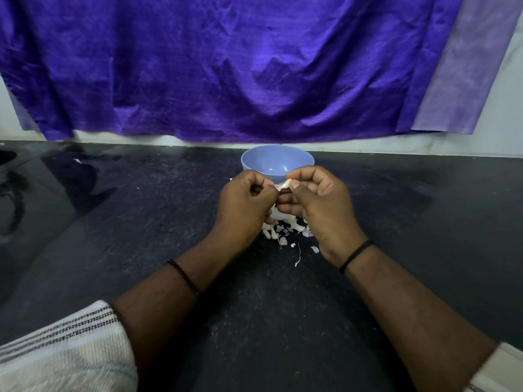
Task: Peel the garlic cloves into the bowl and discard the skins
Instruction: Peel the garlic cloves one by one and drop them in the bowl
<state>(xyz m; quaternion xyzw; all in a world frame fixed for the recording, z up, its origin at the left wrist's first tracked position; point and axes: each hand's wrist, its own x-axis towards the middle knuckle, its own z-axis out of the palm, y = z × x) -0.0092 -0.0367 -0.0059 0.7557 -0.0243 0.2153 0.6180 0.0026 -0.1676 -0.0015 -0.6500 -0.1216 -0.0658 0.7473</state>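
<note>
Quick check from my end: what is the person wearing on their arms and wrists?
Both forearms are bare. The left wrist carries a black beaded bracelet; the right wrist has a thin plain black band. The left sleeve is white with dark woven stripes, pushed up near the elbow. A white right sleeve shows at the frame corner.

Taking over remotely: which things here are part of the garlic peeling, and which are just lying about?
In the job: garlic clove, pinched by left hand and right hand; blue bowl; cloves and skins pile.
Lying about: purple cloth; black counter.
</note>
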